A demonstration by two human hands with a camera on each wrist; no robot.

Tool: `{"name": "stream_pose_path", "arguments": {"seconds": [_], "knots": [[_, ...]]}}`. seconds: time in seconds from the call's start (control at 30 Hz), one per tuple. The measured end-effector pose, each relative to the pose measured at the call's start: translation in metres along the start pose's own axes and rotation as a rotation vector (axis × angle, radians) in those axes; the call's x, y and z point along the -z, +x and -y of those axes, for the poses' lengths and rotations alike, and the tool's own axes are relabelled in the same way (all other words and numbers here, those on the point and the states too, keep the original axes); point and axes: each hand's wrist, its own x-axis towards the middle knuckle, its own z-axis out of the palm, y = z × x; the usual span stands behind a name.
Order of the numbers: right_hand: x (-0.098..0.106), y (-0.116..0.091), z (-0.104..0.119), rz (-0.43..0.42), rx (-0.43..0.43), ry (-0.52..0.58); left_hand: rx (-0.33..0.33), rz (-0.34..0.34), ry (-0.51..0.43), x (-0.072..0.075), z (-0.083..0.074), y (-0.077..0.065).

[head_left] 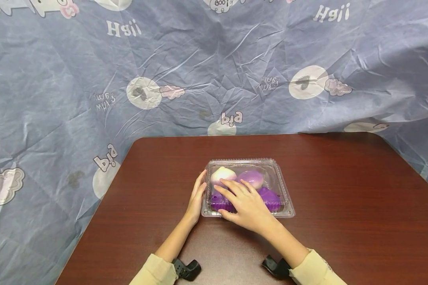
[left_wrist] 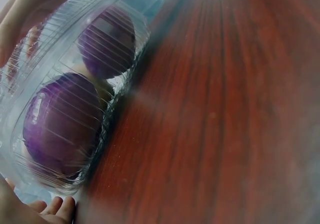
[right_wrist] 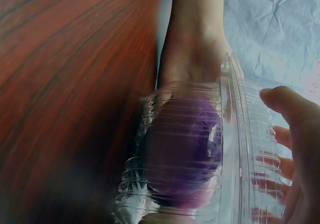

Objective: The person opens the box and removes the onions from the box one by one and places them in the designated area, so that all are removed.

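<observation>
One dark-red desk carries a clear plastic box, set near its middle; from side to side looks like the box's longer axis, though foreshortening leaves some doubt. Both hands are at it, so neither has far to reach. The right hand lies over the front of the lid, fingers spread apart, angled forward and left; the box is directly beneath it, and how firmly it presses, I cannot tell. The left hand stands along the box's left side, fingers nearly straight, touching or just beside it, so the box lies to its right. Inside sit a pale rounded piece and a light-purple piece behind, with two dark-purple pieces in front, partly hidden by the right hand.
</observation>
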Motion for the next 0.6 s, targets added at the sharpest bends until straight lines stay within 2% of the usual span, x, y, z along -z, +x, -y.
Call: {"name": "stream_pose_path", "arguments": {"seconds": [0.1, 0.27, 0.6], "knots": [[-0.001, 0.001, 0.001, 0.031, -0.006, -0.002, -0.01, 0.005, 0.04, 0.001, 0.004, -0.001], [-0.001, 0.003, 0.001, 0.07, -0.006, -0.007, -0.009, 0.013, 0.065, 0.004, 0.024, -0.001], [0.001, 0.006, 0.004, 0.148, -0.018, 0.009, 0.033, 0.073, 0.023, 0.006, 0.023, -0.014]]}}
